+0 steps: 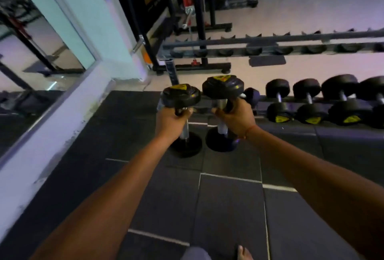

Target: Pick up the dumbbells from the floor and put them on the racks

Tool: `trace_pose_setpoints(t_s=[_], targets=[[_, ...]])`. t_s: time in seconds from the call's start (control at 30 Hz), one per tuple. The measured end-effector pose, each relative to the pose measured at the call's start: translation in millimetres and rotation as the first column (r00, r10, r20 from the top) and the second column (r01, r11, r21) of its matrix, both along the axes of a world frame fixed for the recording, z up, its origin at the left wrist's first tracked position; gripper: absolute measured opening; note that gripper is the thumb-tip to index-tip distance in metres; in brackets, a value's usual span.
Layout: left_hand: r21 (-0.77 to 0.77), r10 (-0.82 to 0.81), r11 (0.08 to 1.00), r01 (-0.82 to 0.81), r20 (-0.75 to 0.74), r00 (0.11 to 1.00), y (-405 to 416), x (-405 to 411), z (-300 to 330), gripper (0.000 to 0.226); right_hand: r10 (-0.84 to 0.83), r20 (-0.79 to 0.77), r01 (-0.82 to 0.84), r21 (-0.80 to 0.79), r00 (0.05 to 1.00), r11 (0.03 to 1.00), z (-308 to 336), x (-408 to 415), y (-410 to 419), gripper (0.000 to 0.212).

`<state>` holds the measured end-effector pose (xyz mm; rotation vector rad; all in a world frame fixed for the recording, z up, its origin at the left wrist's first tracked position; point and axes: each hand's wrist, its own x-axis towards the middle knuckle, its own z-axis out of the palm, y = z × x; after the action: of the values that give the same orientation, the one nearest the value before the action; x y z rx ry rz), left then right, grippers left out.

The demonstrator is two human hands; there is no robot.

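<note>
- 2 dumbbells are in hand and carried at arm's length, both upright, 1 head up and 1 head down, clear of the floor (pixel 228 207) as far as I can judge.
- The left hand (pixel 172 121) is wrapped tight round the bar of the left dumbbell (pixel 180 95), fingers fully curled, just under its top head.
- The right hand (pixel 236 117) grips the right dumbbell (pixel 222 87) the same way, fingers closed round the chrome bar; a thin red thread sits at that wrist.
- The 2 weights hang just beside each other, lower heads near but apart.
- Ahead and to the right, the lower rack (pixel 261 101) already carries a row of dumbbells (pixel 307 101), at least 4 lying in their cradles, yellow badges facing us.
- There is a smaller one at the row's left end, partly hidden behind the right hand.
- The upper rack (pixel 270 40) shows bare cradles along its whole visible run.
- My read: the pick-up is done for this pair, the placing is not. Both still need setting down into free cradles.
- I see no loose dumbbells on the floor in this view, but the view is limited, so I cannot tell whether more are waiting.
- A bare foot (pixel 245 252) shows at the bottom edge, a mirror (pixel 37 56) on the left wall.
</note>
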<state>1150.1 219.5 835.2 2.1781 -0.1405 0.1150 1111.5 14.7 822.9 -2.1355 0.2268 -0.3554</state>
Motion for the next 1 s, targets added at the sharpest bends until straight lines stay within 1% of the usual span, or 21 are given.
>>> trace_pose_setpoints(t_s=[0.07, 0.2, 0.33, 0.4, 0.5, 0.6, 0.7, 0.9, 1.0], targets=[[-0.013, 0.028, 1.0, -0.028, 0.015, 0.999, 2, 57, 11, 0.031, 0.018, 0.005, -0.018, 0.018, 1.0, 1.0, 10, 63, 4, 0.031], [-0.021, 0.014, 1.0, -0.014, -0.008, 1.0, 5, 172, 15, 0.016, 0.059, 0.026, -0.058, -0.036, 0.998, 0.998, 11, 190, 13, 0.028], [-0.042, 0.028, 0.999, -0.029, -0.012, 1.0, 10, 307, 9, 0.012, 0.053, 0.007, -0.052, -0.084, 0.999, 0.995, 2, 328, 18, 0.034], [-0.038, 0.02, 0.999, -0.022, -0.051, 0.999, 12, 376, 7, 0.014, 0.034, -0.028, -0.036, -0.061, 0.999, 0.997, -3, 390, 21, 0.038], [-0.002, 0.03, 1.0, -0.03, -0.082, 0.996, 9, 467, 3, 0.023, 0.02, -0.083, -0.022, -0.013, 0.996, 1.0, -10, 470, 18, 0.04], [0.023, 0.018, 1.0, -0.015, -0.104, 0.994, -3, 550, -2, 0.022, 0.004, -0.131, 0.004, 0.058, 0.991, 0.998, -17, 537, 4, 0.032], [0.028, 0.008, 1.0, -0.005, -0.121, 0.993, -20, 629, -20, 0.036, 0.002, -0.163, 0.015, 0.102, 0.987, 0.995, -30, 606, -15, 0.027], [0.007, -0.031, 0.999, 0.033, -0.205, 0.978, -74, 772, -51, 0.024, -0.015, -0.267, 0.056, 0.144, 0.964, 0.988, -59, 752, -71, 0.024], [0.029, -0.041, 0.998, 0.052, -0.292, 0.956, -102, 841, -66, 0.018, -0.03, -0.335, 0.085, 0.152, 0.942, 0.985, -74, 821, -100, 0.025]])
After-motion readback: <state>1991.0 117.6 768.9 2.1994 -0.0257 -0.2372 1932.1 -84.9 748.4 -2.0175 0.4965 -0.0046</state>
